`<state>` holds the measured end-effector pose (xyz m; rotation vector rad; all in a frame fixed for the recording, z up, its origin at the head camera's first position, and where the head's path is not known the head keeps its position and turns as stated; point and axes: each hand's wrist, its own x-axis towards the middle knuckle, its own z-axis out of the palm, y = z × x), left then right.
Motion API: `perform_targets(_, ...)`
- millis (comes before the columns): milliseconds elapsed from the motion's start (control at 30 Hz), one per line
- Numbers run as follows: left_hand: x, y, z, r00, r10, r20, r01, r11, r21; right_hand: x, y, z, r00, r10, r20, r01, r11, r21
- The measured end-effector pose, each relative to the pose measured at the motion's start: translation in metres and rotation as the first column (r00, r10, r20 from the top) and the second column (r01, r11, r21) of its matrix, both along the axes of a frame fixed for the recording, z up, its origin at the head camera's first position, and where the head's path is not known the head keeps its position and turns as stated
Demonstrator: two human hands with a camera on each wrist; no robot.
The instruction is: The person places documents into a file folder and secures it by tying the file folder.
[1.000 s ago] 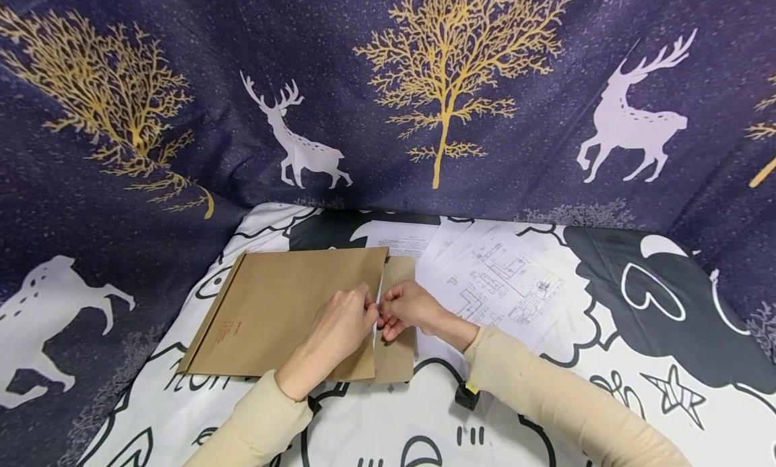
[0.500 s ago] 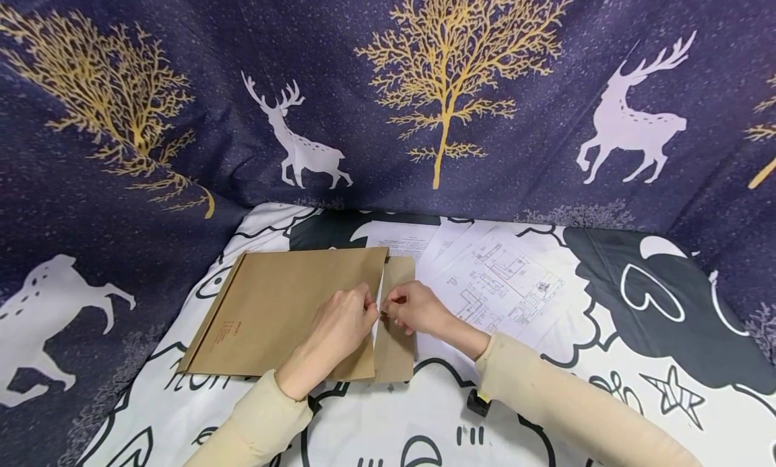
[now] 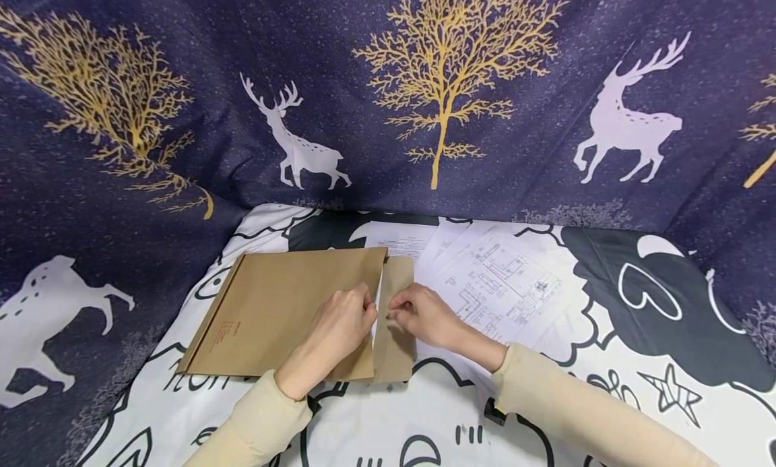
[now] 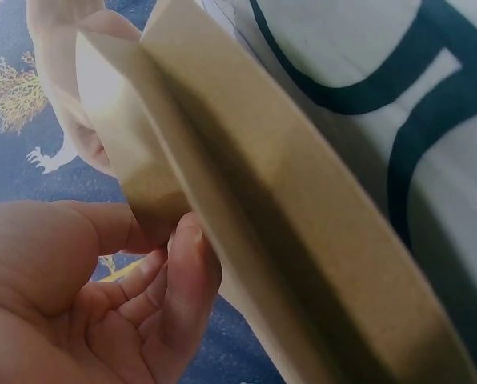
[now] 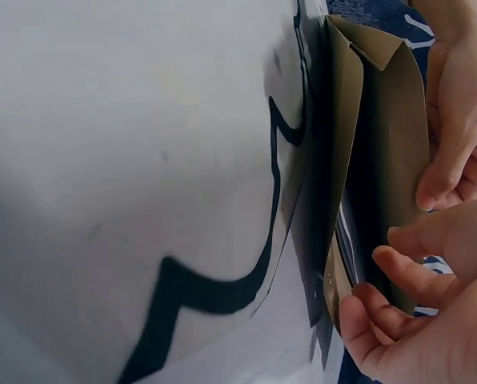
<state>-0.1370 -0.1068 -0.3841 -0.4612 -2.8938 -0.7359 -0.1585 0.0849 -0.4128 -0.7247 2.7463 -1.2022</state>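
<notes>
A brown paper envelope (image 3: 279,312) with small red print lies with its mouth toward the right, and its flap (image 3: 397,362) is folded out. My left hand (image 3: 339,325) pinches the upper edge of the mouth between thumb and fingers, as the left wrist view shows close up. The mouth is lifted into a gap, and pale sheet edges (image 5: 350,228) show inside it. Over the flap is my right hand (image 3: 427,319), fingers loosely bent. In the right wrist view, its thumb and forefinger are apart, with the other fingertips right at the flap's edge.
Several printed sheets (image 3: 503,278), the top one with technical drawings, lie right of the envelope, partly under the flap. A white cloth (image 3: 418,413) with black cartoon outlines covers the surface. Behind hangs a dark blue curtain (image 3: 521,177) with deer and trees.
My right hand has drawn away from my left hand, moving slightly right over the flap. The left hand keeps its pinch, and the envelope stays in place.
</notes>
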Motion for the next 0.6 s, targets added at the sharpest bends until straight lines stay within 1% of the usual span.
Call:
perform_targets(133, -0.001, 0.0, 0.0, 1.0, 0.005, 0.007, -0.005, 1.0, -0.003, 0.005, 0.008, 0.0, 0.999, 0.014, -0.04, -0.013, 1.0, 0.025)
perform_targets(367, -0.001, 0.001, -0.001, 1.0, 0.006, 0.025, -0.006, 1.0, -0.01, 0.013, 0.024, -0.001, 0.998, 0.012, -0.069, -0.008, 0.999, 0.054)
perform_targets(600, 0.0, 0.001, -0.001, 1.0, 0.001, 0.026, -0.001, 1.0, -0.003, 0.019, 0.042, -0.007, 0.987, 0.026, -0.16, -0.009, 0.994, 0.11)
